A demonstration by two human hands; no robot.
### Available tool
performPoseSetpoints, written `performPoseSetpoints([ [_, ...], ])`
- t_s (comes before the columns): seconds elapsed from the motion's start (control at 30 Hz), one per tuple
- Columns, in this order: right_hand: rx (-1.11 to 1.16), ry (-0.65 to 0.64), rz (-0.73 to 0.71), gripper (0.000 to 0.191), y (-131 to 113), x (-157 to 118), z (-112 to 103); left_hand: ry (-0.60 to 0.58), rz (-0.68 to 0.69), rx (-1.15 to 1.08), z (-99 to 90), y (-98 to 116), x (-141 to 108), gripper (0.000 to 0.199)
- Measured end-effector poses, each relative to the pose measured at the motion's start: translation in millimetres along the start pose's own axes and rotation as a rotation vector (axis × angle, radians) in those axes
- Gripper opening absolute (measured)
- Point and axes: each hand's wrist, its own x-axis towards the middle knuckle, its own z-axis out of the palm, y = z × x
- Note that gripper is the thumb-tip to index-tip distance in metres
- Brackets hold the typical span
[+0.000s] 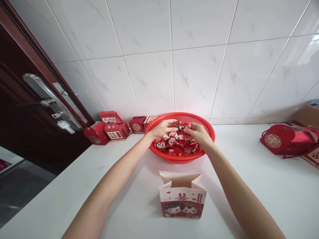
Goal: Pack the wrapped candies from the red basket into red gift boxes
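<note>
A red plastic basket [181, 159] holds a pile of wrapped candies [171, 141] in red, white and dark wrappers. My left hand [163, 128] reaches over its left side, with the fingers closed around a wrapped candy with a dark and red wrapper. Opposite it, my right hand [200, 134] pinches a red wrapped candy [187, 126] between thumb and fingers. The two hands are close together, above the pile. In front of the basket stands a red and white paper candy box [183, 200], upright with its top flaps open; two cartoon faces decorate its front.
Several red gift boxes [117, 131] stand against the tiled wall [147, 79] at the left. More red boxes [286, 139] lie at the right, near a brown cardboard box [306, 114]. A dark door [32, 116] with keys in its lock borders the white tabletop [119, 205].
</note>
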Motion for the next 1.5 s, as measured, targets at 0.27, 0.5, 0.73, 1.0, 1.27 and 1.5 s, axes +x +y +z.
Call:
performPoseSetpoints([
  [0.27,0.001,-0.003,-0.081,0.016,5.4,2.4,-2.5,0.007,-0.041,0.050,6.6,9.6,-5.8,0.051],
  [0.5,-0.047,0.028,-0.160,0.015,7.2,3.0,-3.2,-0.029,-0.023,0.098,11.0,17.7,-9.6,0.042],
  [0.73,0.019,0.034,-0.154,0.020,6.8,2.0,-5.1,0.087,0.028,0.041,8.8,12.7,-4.7,0.046],
  [1.0,0.084,-0.037,-0.117,0.029,5.7,3.4,-4.7,0.099,-0.013,-0.007,11.5,16.7,-6.7,0.044],
  [1.27,0.085,-0.039,-0.115,0.024,4.3,3.9,-3.6,0.029,0.018,0.214,13.3,20.1,-7.8,0.040],
  [1.5,0.136,-0.076,-0.046,0.024,2.6,3.3,-5.3,0.126,0.064,0.137,13.3,14.4,-4.9,0.045],
])
